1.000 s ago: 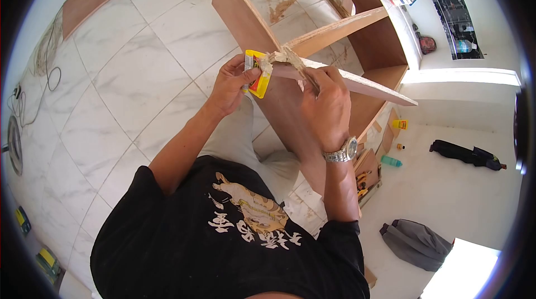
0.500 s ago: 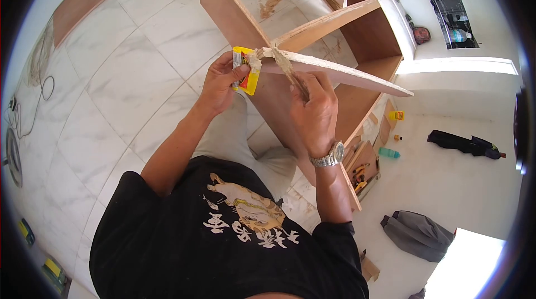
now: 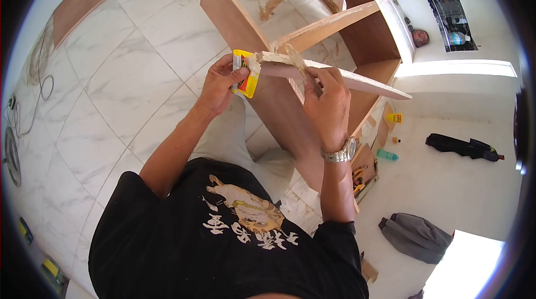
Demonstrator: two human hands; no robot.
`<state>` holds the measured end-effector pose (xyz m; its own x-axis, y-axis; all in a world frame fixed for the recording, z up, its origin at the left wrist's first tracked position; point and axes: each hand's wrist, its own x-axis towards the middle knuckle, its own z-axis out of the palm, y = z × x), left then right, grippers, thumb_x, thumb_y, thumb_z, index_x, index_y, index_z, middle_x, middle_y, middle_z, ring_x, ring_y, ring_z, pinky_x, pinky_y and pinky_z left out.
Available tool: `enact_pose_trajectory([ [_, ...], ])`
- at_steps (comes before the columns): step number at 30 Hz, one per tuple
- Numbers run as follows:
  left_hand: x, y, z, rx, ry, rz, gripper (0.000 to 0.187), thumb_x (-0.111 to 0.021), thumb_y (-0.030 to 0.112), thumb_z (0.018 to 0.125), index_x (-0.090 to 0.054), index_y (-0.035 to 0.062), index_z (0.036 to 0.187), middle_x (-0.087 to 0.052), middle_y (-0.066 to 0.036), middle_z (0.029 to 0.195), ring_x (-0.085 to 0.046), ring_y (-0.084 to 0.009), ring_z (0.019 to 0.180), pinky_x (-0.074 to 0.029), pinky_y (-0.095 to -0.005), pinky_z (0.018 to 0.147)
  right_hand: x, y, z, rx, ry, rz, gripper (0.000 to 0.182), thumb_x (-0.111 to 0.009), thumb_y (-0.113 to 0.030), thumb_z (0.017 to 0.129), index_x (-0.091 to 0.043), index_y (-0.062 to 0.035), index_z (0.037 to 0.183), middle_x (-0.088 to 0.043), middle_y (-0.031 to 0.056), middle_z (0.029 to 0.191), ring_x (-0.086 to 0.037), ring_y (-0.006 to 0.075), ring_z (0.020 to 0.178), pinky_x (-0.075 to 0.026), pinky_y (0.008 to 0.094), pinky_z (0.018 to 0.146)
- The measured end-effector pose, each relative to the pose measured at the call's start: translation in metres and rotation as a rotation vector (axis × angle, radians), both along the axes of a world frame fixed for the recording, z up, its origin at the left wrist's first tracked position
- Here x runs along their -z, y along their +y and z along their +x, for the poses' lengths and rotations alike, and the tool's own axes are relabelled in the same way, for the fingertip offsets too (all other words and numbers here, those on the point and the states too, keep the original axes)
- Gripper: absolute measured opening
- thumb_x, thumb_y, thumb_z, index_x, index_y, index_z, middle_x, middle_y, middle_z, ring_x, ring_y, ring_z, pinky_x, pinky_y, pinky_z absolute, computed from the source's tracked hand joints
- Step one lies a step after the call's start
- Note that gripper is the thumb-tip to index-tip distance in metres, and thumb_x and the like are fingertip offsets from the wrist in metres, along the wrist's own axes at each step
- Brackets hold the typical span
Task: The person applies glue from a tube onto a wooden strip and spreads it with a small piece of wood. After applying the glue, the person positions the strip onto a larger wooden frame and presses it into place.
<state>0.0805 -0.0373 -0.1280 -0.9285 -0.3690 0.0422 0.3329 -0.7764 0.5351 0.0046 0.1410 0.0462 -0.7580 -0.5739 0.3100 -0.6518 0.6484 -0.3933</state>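
Note:
My left hand (image 3: pixel 216 88) grips a yellow cut-open plastic piece (image 3: pixel 251 85) with red print, and pale putty-like paste clings to its upper right edge. In my right hand (image 3: pixel 329 106) is a flat wooden stick (image 3: pixel 304 70), its far end coated in the same paste. That coated end meets the edge of a long wooden board (image 3: pixel 363 82), close to the board's left end. Whitish material covers much of the board's upper edge. Behind the board stands an open wooden cabinet frame (image 3: pixel 233 17). My right fingers partly hide the stick.
A tool box (image 3: pixel 364 173) with pliers lies right of the cabinet. Beyond it are a teal bottle (image 3: pixel 387 155), a yellow container (image 3: pixel 395 117), a dark garment (image 3: pixel 463 146) and a grey one (image 3: pixel 416 237). A cable (image 3: pixel 47 89) runs over the tiled floor (image 3: pixel 139 70) at left.
My right hand has moved to the right along the board, carrying the stick away from the yellow piece. The left hand stays almost where it was.

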Motion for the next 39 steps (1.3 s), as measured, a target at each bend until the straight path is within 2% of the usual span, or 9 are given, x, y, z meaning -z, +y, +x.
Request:
enact_pose_trajectory([
  [6,0.006,0.001,0.001,0.032,0.026,0.041,0.031,-0.067,0.001,0.094,-0.065,0.006,0.124,-0.07,-0.006,0.118,-0.067,-0.0149,0.104,-0.055,-0.0313,0.093,0.005,0.001,0.001,0.091,0.049,0.006,0.02,-0.065,-0.004,0.085,-0.07,-0.005,0.104,-0.065,0.0169,0.098,-0.065,0.0379,0.086,-0.052,0.0457,0.072],
  [9,0.003,0.001,0.004,0.032,0.008,0.04,0.031,-0.068,0.002,0.094,-0.065,0.006,0.124,-0.069,-0.007,0.121,-0.067,-0.0161,0.106,-0.054,-0.0319,0.095,-0.002,-0.007,0.018,0.021,-0.117,-0.08,0.02,-0.065,-0.003,0.085,-0.07,-0.0042,0.105,-0.064,0.0176,0.096,-0.065,0.0384,0.083,-0.052,0.0464,0.072],
  [11,0.0,0.002,0.004,0.036,0.0,0.062,0.031,-0.068,0.002,0.094,-0.065,0.0058,0.124,-0.068,-0.007,0.125,-0.067,-0.0169,0.108,-0.054,-0.0323,0.096,-0.002,-0.014,0.029,-0.018,-0.072,-0.05,0.022,-0.065,-0.002,0.086,-0.069,-0.0044,0.107,-0.064,0.0171,0.098,-0.065,0.0388,0.085,-0.052,0.0451,0.073],
  [17,-0.001,0.003,0.003,0.025,0.007,0.105,0.03,-0.069,0.0,0.092,-0.067,0.0063,0.122,-0.071,-0.006,0.116,-0.067,-0.0144,0.105,-0.054,-0.0316,0.094,0.015,-0.016,0.04,-0.027,-0.062,-0.1,0.026,-0.066,-0.001,0.085,-0.069,-0.0048,0.11,-0.064,0.0168,0.101,-0.064,0.0386,0.091,-0.053,0.045,0.075],
  [20,0.012,-0.001,0.001,0.051,-0.005,0.038,0.037,-0.067,0.004,0.094,-0.061,0.0041,0.131,-0.065,-0.011,0.132,-0.064,-0.024,0.118,-0.052,-0.0345,0.101,0.018,-0.012,0.051,-0.018,-0.076,-0.116,0.026,-0.066,0.0,0.083,-0.068,-0.0043,0.109,-0.064,0.0161,0.101,-0.063,0.0387,0.092,-0.053,0.0454,0.077],
  [28,0.008,-0.001,0.002,0.049,-0.009,-0.007,0.037,-0.067,0.006,0.094,-0.061,0.004,0.131,-0.067,-0.009,0.128,-0.066,-0.0234,0.116,-0.052,-0.034,0.099,0.047,0.008,0.04,0.093,0.063,-0.209,0.03,-0.066,0.002,0.082,-0.066,-0.0047,0.111,-0.061,0.0159,0.105,-0.061,0.0374,0.097,-0.052,0.0445,0.081],
  [31,0.01,-0.002,0.003,0.039,-0.025,-0.023,0.036,-0.066,0.007,0.095,-0.061,0.0041,0.131,-0.067,-0.009,0.127,-0.066,-0.0229,0.115,-0.053,-0.0339,0.098,0.053,0.018,0.037,0.192,0.117,-0.26,0.027,-0.068,0.002,0.082,-0.067,-0.0018,0.109,-0.063,0.017,0.104,-0.065,0.0363,0.093,-0.054,0.0431,0.078],
  [37,0.01,-0.002,0.002,0.045,-0.009,-0.077,0.035,-0.065,0.009,0.097,-0.061,0.0055,0.131,-0.068,-0.007,0.125,-0.066,-0.0226,0.116,-0.052,-0.0347,0.099,0.066,0.011,0.043,0.123,0.088,-0.287,0.025,-0.067,0.002,0.084,-0.067,-0.0022,0.108,-0.063,0.0166,0.105,-0.065,0.0345,0.092,-0.053,0.0424,0.075],
  [39,0.003,-0.002,0.002,0.044,0.01,-0.099,0.034,-0.065,0.009,0.096,-0.061,0.0057,0.13,-0.068,-0.006,0.125,-0.066,-0.0226,0.116,-0.052,-0.0345,0.1,0.075,0.026,0.043,0.19,0.043,-0.321,0.025,-0.063,0.003,0.085,-0.065,-0.0022,0.109,-0.059,0.0191,0.104,-0.06,0.0381,0.092,-0.051,0.045,0.08],
])
